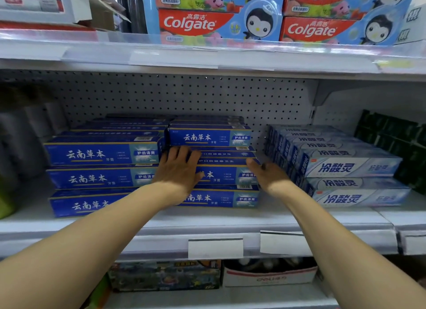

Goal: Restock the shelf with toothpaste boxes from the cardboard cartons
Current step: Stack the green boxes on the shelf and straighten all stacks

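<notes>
At frame centre I am squaring the blue toothpaste stack (214,170) on the shelf (207,218). My left hand (178,168) presses flat-fingered against its front; my right hand (265,174) flanks its right end, fingers straight. Next, I judge, another box from cartons not in view.

Bright overhead light, shaded shelf recess, blurred warped edges, soft focus

Shop aisle, pegboard shelf (207,221) with price labels (215,248), stacked toothpaste boxes (101,153)
</notes>
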{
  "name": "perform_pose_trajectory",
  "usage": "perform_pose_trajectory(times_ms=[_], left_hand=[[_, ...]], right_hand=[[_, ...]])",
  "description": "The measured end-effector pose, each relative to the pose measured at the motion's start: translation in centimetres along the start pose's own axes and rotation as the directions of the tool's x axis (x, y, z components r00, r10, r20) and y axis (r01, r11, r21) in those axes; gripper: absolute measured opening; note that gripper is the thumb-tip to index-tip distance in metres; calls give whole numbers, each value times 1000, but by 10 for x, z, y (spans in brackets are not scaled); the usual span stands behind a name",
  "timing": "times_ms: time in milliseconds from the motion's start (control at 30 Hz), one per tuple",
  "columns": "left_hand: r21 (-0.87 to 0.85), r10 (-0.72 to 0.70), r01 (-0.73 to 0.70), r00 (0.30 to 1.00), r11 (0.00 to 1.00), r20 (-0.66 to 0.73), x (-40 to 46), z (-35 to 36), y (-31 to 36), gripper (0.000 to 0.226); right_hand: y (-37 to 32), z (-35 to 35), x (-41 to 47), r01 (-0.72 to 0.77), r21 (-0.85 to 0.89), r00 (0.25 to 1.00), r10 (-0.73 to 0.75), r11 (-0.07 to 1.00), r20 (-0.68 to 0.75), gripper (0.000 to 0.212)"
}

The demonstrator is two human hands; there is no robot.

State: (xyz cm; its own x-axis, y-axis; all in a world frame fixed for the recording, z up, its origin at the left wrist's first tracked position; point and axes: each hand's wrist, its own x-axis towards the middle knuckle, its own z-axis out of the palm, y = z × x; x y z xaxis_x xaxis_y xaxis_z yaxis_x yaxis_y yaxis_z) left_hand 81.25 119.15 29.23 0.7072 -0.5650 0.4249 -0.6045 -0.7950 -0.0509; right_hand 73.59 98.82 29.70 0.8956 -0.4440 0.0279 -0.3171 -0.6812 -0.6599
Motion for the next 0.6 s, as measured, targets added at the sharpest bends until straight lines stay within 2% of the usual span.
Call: perform_pose_trajectory(times_ms=[100,200,300,467,600], left_hand=[[14,-18,17,1000,1000,23,3,-2,-1,49],[33,-31,30,999,999,43,2,-4,-1,50],[68,-32,27,997,997,73,-1,-8,1,53],[97,3,-12,995,995,96,1,-14,12,61],[89,10,-21,992,996,123,10,-16,19,65]], right_hand=[[-1,1,4,-12,-17,1000,12,1000,-19,59],[1,2,6,-5,-4,1000,5,1000,-22,61],[8,-1,10,-19,150,1000,21,989,-13,71],[5,-10,19,-23,391,998,44,920,-44,52],[0,-12,29,-37,539,999,41,842,5,44]])
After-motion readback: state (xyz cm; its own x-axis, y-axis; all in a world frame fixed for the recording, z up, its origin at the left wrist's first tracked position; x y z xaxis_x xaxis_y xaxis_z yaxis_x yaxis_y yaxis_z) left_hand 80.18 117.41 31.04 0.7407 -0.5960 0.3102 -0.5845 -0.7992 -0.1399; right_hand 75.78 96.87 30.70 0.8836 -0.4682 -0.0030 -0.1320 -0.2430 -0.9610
